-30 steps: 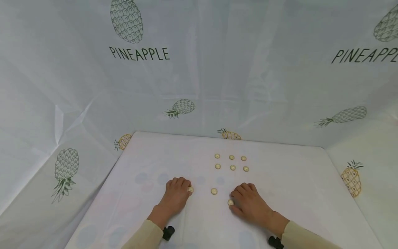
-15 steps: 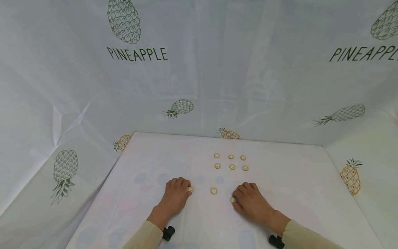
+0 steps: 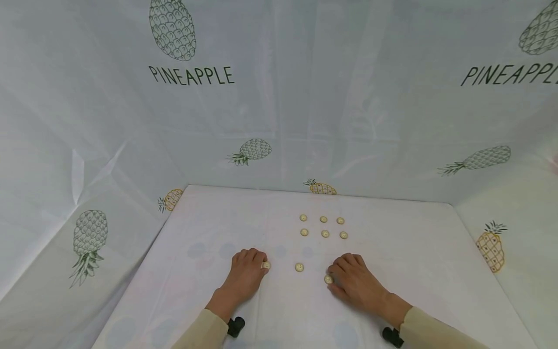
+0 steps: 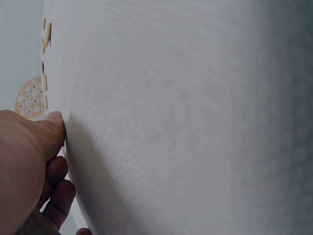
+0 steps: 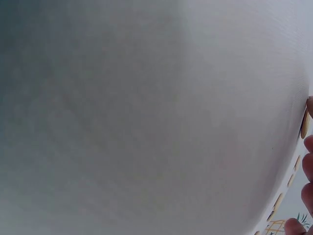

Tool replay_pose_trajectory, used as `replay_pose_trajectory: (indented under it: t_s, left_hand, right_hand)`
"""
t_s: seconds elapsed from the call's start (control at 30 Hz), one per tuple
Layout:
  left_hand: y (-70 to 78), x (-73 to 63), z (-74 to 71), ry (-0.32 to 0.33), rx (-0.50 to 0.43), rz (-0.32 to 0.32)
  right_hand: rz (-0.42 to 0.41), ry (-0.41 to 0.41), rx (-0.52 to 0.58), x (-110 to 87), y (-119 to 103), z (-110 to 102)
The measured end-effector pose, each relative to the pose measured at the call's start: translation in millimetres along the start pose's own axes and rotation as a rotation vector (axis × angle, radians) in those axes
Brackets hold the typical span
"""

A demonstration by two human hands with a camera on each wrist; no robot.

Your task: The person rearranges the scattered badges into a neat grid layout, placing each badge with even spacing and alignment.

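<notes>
On the white-covered table (image 3: 292, 315), my left hand (image 3: 246, 276) rests with thumb and forefinger about a round, pale yellow button (image 3: 266, 265). The left wrist view shows the left thumb (image 4: 49, 132) near the cloth, other fingers curled, and the button out of sight. To the right, my right hand (image 3: 359, 288) pinches a like button (image 3: 329, 279) by its edges between thumb and forefinger. That button (image 5: 305, 123) shows edge-on in the right wrist view, flat on the cloth. A third button (image 3: 299, 267) lies between the hands, touched by neither.
Beyond the hands lie two rows of buttons, the far row with a middle button (image 3: 323, 219) and the near row with another (image 3: 325, 233). A pineapple-print curtain (image 3: 305, 97) encloses the table's back and sides.
My right hand has shifted a little right and away from me, and its button has slid the same way. The left hand and its button have stayed put.
</notes>
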State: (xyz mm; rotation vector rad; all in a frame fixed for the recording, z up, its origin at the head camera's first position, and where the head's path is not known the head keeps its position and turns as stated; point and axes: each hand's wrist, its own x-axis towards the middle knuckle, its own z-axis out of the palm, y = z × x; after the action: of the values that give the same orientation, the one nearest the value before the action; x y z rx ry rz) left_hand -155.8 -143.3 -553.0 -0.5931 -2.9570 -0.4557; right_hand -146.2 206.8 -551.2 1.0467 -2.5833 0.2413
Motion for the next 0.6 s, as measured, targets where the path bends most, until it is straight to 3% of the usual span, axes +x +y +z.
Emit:
replay_pose_trajectory:
  t_s: [0.6]
  left_hand:
    - [1.1, -0.6, -1.8, 0.013, -0.006, 0.009]
  right_hand:
    - [-0.001, -0.026, -0.023, 4.6, 2.4, 2.0]
